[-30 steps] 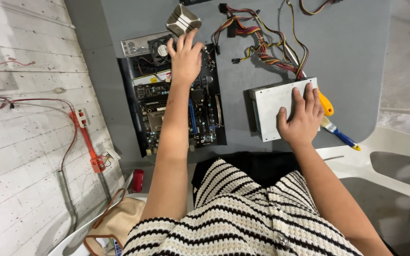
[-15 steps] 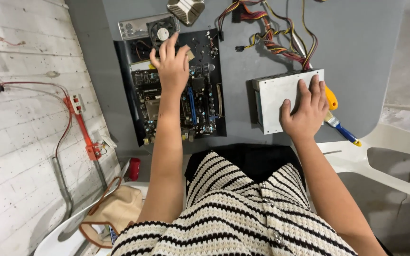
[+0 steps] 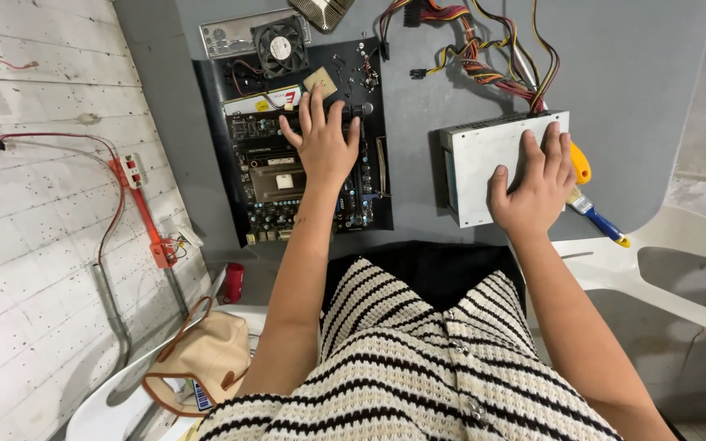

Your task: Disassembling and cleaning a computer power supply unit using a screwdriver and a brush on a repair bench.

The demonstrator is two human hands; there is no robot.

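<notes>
My left hand [image 3: 323, 145] lies flat, fingers spread, on a black computer motherboard [image 3: 300, 175] that rests on the grey table [image 3: 631, 90]. Just beyond its fingertips sits a small square processor chip [image 3: 319, 82]. A round black cooling fan [image 3: 279, 46] is at the board's far end. My right hand [image 3: 535, 181] rests palm down on a silver power supply box [image 3: 480, 163], fingers apart. A bundle of coloured cables [image 3: 484, 49] runs from the box toward the far side of the table.
A yellow-and-blue brush [image 3: 594, 208] lies right of the box. A metal back plate [image 3: 226, 37] and a finned heatsink [image 3: 320, 10] sit at the far edge. White plastic chairs [image 3: 680, 269], a tan bag [image 3: 202, 359], a red can [image 3: 232, 282] and an orange bar [image 3: 145, 212] on the brick wall surround me.
My left hand has slid back toward me along the motherboard, uncovering the chip and fan. The camera view has shifted. My right hand stays on the power supply box.
</notes>
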